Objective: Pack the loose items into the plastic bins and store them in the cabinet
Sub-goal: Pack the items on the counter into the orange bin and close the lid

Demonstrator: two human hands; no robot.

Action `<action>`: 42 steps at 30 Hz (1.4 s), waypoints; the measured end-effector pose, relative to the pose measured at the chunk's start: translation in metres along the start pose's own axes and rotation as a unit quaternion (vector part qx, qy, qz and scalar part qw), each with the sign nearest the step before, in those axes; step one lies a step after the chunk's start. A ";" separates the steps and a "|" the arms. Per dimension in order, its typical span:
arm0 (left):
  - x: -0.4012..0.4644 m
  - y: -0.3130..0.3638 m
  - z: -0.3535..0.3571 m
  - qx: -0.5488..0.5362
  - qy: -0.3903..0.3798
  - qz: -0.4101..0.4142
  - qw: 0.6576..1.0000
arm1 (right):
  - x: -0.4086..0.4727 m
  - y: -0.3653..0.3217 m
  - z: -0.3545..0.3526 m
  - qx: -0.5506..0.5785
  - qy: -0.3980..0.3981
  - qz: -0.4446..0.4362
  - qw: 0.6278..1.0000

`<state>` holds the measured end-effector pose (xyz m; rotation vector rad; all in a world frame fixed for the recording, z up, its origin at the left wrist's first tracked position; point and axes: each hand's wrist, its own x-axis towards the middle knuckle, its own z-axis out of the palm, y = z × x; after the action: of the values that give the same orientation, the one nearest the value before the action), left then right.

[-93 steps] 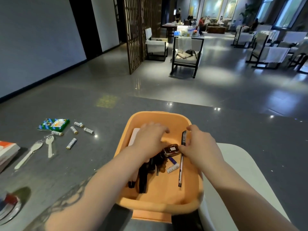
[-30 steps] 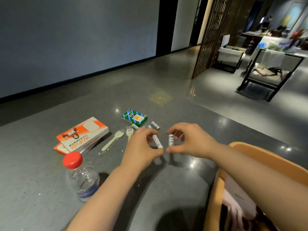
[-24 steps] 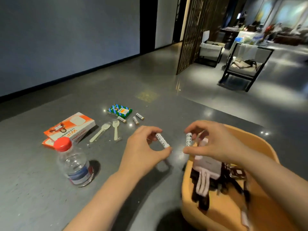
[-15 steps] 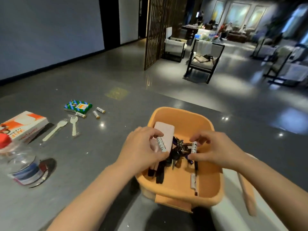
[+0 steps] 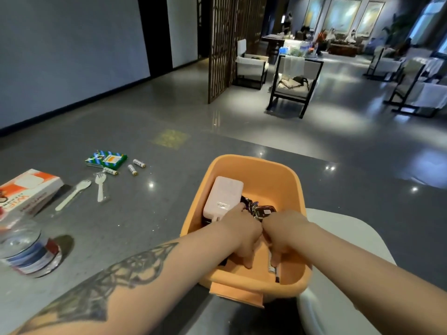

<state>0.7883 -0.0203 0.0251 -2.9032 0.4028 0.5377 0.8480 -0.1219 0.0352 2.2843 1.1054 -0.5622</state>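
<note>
An orange plastic bin (image 5: 254, 160) stands on the grey table just in front of me. It holds a white power bank (image 5: 223, 194), a bunch of keys (image 5: 263, 210) and a pen (image 5: 273, 270). My left hand (image 5: 242, 234) and my right hand (image 5: 285, 230) are side by side deep inside it, fingers pointing down at the bin floor. The batteries they carried are hidden under the fingers. Three loose batteries (image 5: 132, 169) lie at the far left beside a green pack (image 5: 106, 160).
Two white plastic forks (image 5: 72, 195) lie left of the bin, with an orange-and-white box (image 5: 26, 189) and a water bottle (image 5: 24, 250) at the left edge. A white rounded object (image 5: 338, 238) sits right of the bin. Chairs stand far across the floor.
Each hand pinched a battery off the table at the left, carried it right over the bin, and has now dropped down inside to the bin floor.
</note>
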 end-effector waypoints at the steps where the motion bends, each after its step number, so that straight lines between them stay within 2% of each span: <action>1: 0.000 0.000 0.002 -0.002 0.009 0.003 1.000 | -0.001 0.000 0.001 -0.001 0.005 0.000 1.000; 5: -0.001 -0.002 0.009 -0.011 0.059 0.011 0.998 | -0.005 0.002 0.000 0.045 0.013 0.000 0.999; 9: -0.005 -0.011 0.010 -0.108 0.126 -0.001 0.986 | -0.011 0.007 0.000 0.116 0.062 -0.010 0.991; 16: -0.043 -0.028 0.001 -0.252 0.265 -0.063 0.929 | -0.037 0.016 -0.006 0.205 0.145 -0.016 0.968; 18: -0.067 -0.037 0.006 -0.316 0.315 -0.108 0.888 | -0.044 0.014 -0.010 0.243 0.177 -0.015 0.954; 21: -0.112 -0.047 0.030 -0.432 0.423 -0.191 0.773 | -0.051 -0.008 -0.025 0.307 0.242 -0.044 0.919; 23: -0.143 -0.053 0.053 -0.456 0.466 -0.245 0.717 | -0.053 -0.039 -0.041 0.335 0.280 -0.079 0.896; 29: -0.226 -0.073 0.122 -0.448 0.489 -0.383 0.643 | -0.039 -0.159 -0.083 0.453 0.320 -0.213 0.805; 36: -0.291 -0.099 0.167 -0.396 0.575 -0.519 0.494 | -0.001 -0.240 -0.094 0.486 0.281 -0.252 0.788; 38: -0.291 -0.109 0.172 -0.402 0.573 -0.537 0.472 | 0.007 -0.250 -0.100 0.504 0.278 -0.242 0.781; 42: -0.275 -0.130 0.177 -0.452 0.542 -0.519 0.483 | 0.017 -0.268 -0.112 0.518 0.292 -0.232 0.770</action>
<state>0.5208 0.2037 -0.0217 -2.8489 -2.0191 -1.7813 0.6573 0.0976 0.0361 3.2724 2.0865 -0.8133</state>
